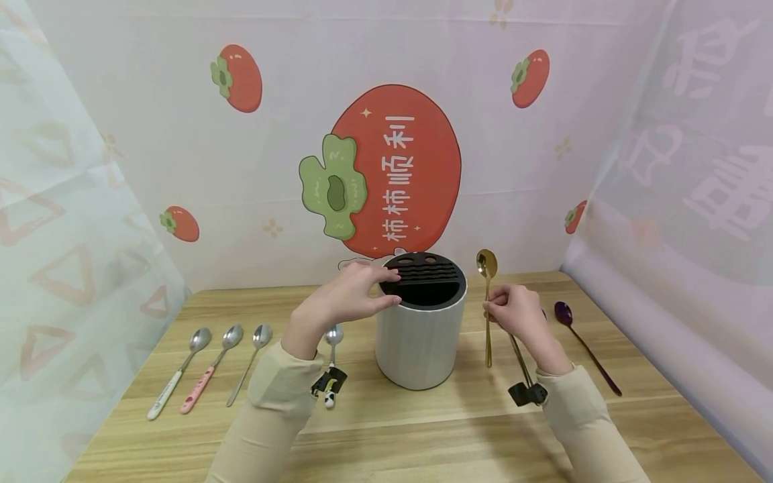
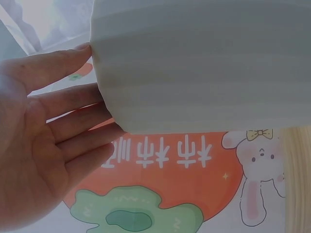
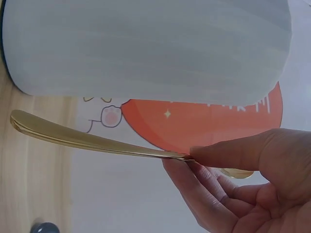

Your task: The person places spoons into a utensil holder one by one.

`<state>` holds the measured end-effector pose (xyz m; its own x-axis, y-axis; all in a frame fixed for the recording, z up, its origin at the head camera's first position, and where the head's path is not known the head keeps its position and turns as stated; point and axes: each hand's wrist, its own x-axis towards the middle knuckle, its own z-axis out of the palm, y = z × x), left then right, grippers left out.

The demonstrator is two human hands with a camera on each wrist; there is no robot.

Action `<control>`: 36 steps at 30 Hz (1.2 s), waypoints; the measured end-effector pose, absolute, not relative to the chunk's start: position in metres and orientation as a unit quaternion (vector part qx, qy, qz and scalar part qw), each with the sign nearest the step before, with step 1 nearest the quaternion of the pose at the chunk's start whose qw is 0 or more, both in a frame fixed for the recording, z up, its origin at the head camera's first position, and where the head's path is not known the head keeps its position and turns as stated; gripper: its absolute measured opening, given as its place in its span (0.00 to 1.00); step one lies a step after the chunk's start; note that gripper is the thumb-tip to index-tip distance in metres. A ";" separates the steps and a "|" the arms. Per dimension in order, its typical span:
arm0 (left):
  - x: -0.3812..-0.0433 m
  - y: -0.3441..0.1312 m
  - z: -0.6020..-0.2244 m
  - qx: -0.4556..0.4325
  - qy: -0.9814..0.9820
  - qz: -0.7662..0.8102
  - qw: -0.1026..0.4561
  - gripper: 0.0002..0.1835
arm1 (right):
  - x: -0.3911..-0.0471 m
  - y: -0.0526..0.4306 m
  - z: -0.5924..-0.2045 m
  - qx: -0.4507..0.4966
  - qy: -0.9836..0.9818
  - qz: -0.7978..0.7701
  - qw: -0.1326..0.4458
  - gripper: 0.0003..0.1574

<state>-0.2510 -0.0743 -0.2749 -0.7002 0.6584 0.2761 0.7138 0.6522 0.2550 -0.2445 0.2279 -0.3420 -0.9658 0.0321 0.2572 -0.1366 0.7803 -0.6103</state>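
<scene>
With thumb and fingertips my right hand (image 1: pixel 516 308) pinches a gold spoon (image 1: pixel 488 335) by the middle of its handle. The spoon is upright, bowl at the top, just right of a white ribbed utensil holder (image 1: pixel 417 349). In the right wrist view its handle (image 3: pixel 87 141) points left, away from the fingers. My left hand (image 1: pixel 347 295) touches the holder's black slotted top at its left edge, fingers extended. Seen from the left wrist, the fingertips (image 2: pixel 104 109) meet the rim of the white holder (image 2: pixel 204 68), and part of them is hidden behind it.
Left of the holder lie spoons with a white handle (image 1: pixel 166 396), a pink handle (image 1: pixel 198 389), a plain silver handle (image 1: pixel 241 379) and a patterned handle (image 1: pixel 329 397). To the right are a purple spoon (image 1: pixel 588 349) and a dark-handled one (image 1: pixel 521 359), partly behind my right wrist. A printed cloth (image 1: pixel 272 168) stands behind.
</scene>
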 end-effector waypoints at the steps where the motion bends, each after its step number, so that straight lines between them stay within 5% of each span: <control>1: -0.251 -0.074 -0.275 -0.379 -0.905 -0.175 0.080 0.21 | -0.244 0.227 -0.340 0.029 -0.935 0.328 0.134 0.09; 36: -0.248 -0.074 -0.274 -0.374 -0.909 -0.168 0.080 0.21 | -0.226 0.216 -0.302 0.046 -0.907 0.330 0.255 0.10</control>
